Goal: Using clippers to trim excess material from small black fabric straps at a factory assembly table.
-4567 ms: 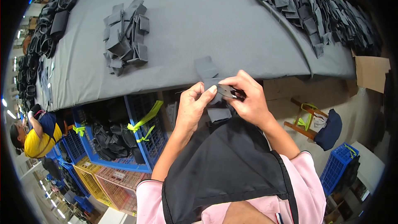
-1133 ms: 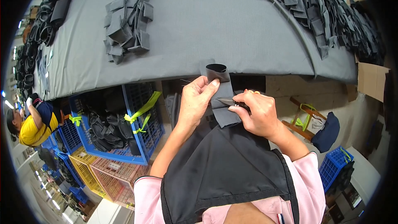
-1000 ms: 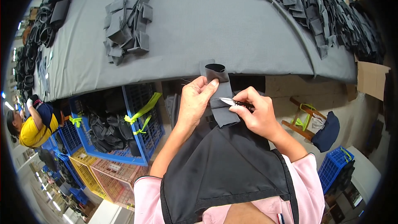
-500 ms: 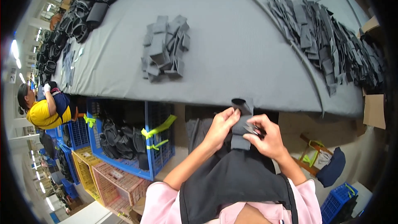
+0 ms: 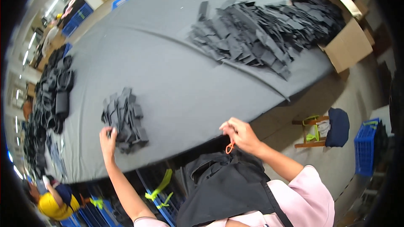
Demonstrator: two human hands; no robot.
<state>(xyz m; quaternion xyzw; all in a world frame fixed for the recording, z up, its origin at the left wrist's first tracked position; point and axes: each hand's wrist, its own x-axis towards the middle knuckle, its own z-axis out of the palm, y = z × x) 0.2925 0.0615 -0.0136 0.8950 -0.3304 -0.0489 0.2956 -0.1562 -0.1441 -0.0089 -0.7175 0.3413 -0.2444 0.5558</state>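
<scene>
Head view: Cloth-covered table [image 5: 176, 96], grey. Pile of dark grey fabric strips [image 5: 126, 117], near left on the table; its near-left side is met by the left hand [image 5: 108, 141], fingers bent, something dark partly seen between them; whether it is grasped cannot be told. Right hand [image 5: 242, 135], at the near table edge, fingers curled, orange loop [image 5: 229, 147] hung beneath; the palm is hidden, so its grip cannot be told. Larger strip heap [image 5: 252, 33], far right, single pieces indistinct. Co-worker [image 5: 54, 204], left, cut by the dark rim.
</scene>
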